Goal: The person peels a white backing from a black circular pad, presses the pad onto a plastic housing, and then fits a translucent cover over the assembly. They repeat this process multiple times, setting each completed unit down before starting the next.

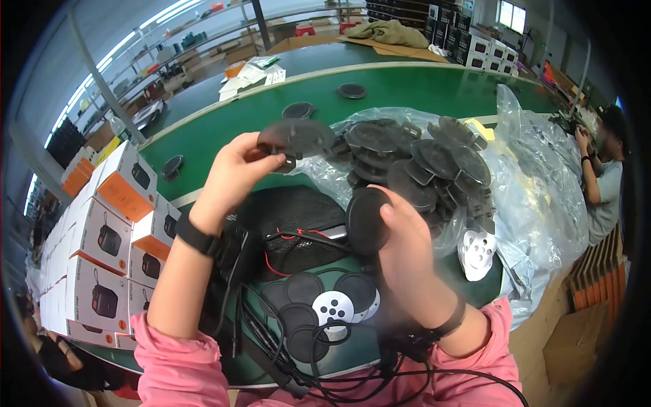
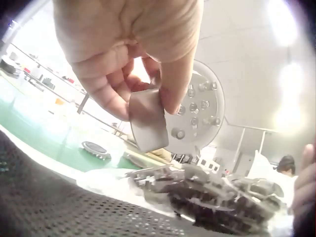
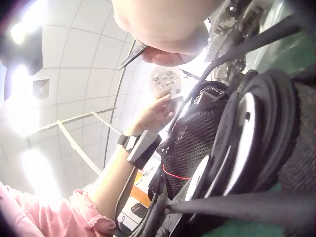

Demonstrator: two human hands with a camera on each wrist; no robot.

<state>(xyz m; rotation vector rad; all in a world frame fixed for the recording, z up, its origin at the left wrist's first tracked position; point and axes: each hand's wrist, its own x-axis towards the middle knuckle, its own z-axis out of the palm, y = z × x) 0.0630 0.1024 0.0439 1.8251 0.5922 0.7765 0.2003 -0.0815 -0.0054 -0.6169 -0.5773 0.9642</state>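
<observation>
My left hand (image 1: 234, 173) pinches a dark round plastic cover (image 1: 298, 138) by its near edge, above the table. In the left wrist view, several short posts stand on the face of this cover (image 2: 205, 126), and a flat rectangular tab (image 2: 149, 121) juts beside the thumb. My right hand (image 1: 410, 244) holds a thin black round pad (image 1: 366, 220) between thumb and fingers, tilted on its edge. Just beyond this hand rises a heap of similar dark covers (image 1: 424, 163). Below, black round pads (image 1: 303, 288) lie around a white disc with holes (image 1: 332, 307).
A black mesh bag (image 1: 291, 220) with cables lies between my arms. Clear plastic sheeting (image 1: 542, 190) spreads under and right of the heap. White-and-orange boxes (image 1: 102, 237) are stacked at left. Loose covers (image 1: 352, 90) sit on the green surface. Another person (image 1: 603, 183) is at right.
</observation>
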